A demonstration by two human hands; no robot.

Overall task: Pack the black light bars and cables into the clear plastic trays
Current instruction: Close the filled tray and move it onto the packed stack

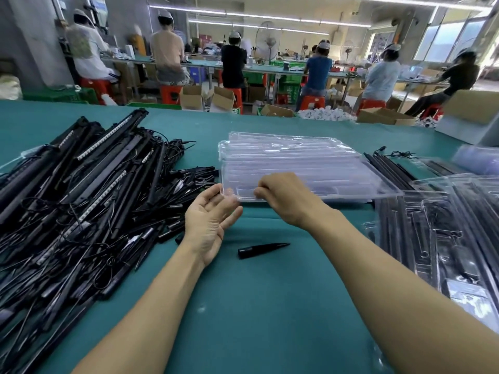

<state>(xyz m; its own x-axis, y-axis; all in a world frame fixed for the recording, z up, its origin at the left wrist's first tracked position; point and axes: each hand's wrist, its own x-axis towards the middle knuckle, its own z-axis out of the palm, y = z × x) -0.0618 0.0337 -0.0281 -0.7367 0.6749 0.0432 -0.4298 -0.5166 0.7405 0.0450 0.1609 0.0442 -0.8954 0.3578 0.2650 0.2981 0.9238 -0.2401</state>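
Clear plastic trays [283, 147] were stacked at the middle of the teal table [243, 319], and the top tray [324, 179] was pinched at its near edge by the curled fingers of the right hand [280, 195]. The left hand [210, 217] was held palm up, fingers loosely spread, with nothing gripped (its fingertips were placed at the tray's near left corner). Light bars [81, 184] and cables [172, 147] were heaped together on the left. Packed trays [445, 238] were piled on the right, and a black spike [263, 249] was seen between the forearms.
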